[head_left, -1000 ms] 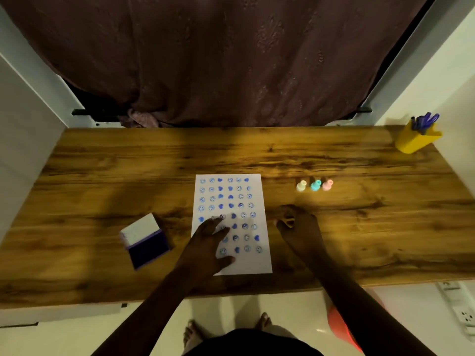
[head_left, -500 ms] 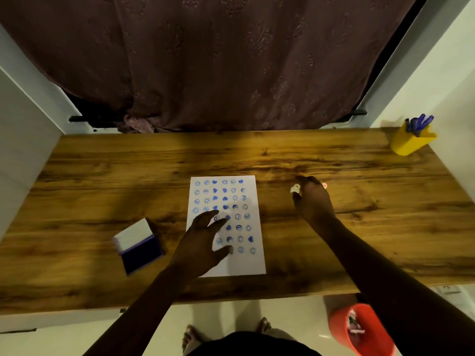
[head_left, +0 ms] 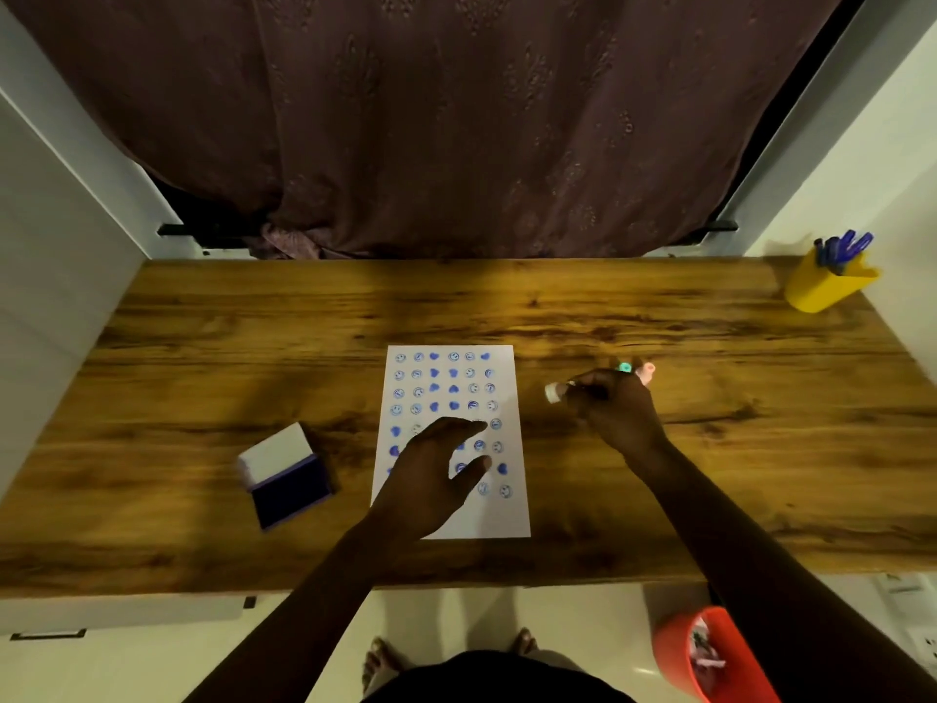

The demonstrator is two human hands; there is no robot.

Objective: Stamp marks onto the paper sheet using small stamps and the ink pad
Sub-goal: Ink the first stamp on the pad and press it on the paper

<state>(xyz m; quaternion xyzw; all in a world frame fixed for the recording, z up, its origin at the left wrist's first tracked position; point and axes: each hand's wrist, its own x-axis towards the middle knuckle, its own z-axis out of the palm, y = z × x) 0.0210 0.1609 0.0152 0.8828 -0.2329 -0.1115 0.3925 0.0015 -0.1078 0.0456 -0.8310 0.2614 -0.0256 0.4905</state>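
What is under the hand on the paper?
The left hand rests on the paper, which has rows of blue stamp marks. Any marks under the palm are hidden.

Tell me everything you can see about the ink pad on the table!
The ink pad is a small flat case lying open on the wooden table, left of the paper sheet and apart from it. Its white lid is flipped back, away from the person, and the pad inside looks very dark blue with a thin purplish rim. It sits turned at an angle to the table edge. Nothing touches it; the left hand rests on the paper instead.
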